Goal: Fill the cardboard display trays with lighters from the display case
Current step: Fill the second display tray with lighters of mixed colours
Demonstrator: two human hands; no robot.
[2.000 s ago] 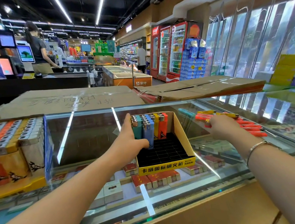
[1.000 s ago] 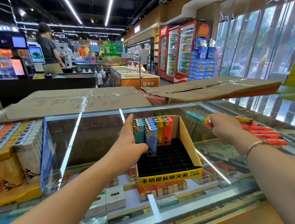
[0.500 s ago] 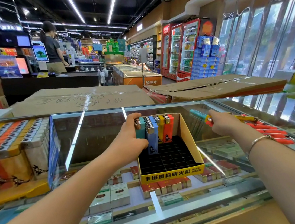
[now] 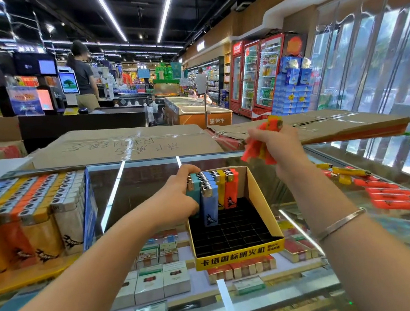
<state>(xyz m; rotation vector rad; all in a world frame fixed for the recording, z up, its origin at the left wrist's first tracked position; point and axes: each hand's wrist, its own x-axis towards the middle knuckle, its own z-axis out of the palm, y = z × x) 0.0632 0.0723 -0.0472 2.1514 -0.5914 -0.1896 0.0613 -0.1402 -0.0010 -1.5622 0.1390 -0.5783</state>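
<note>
A yellow cardboard display tray (image 4: 240,253) with a black grid insert stands on the glass counter in the middle. Its back rows hold teal, blue, yellow and orange lighters (image 4: 214,192); the front cells are bare. My left hand (image 4: 178,196) grips the tray's left rear corner, fingers against the teal lighters. My right hand (image 4: 278,144) is raised above and right of the tray, closed on a blurred bunch of orange lighters (image 4: 259,146). More loose orange and yellow lighters (image 4: 382,194) lie on the glass at the right.
A full tray of lighters (image 4: 27,216) stands at the left on the glass counter (image 4: 136,186). Cigarette packs (image 4: 159,280) sit under the glass. Flattened cardboard boxes (image 4: 131,143) lie behind the counter. A person (image 4: 83,74) stands at the far checkout.
My right hand has lifted a bunch of orange lighters off the pile at the right and brought them up and left toward the tray. My left hand has stayed on the tray.
</note>
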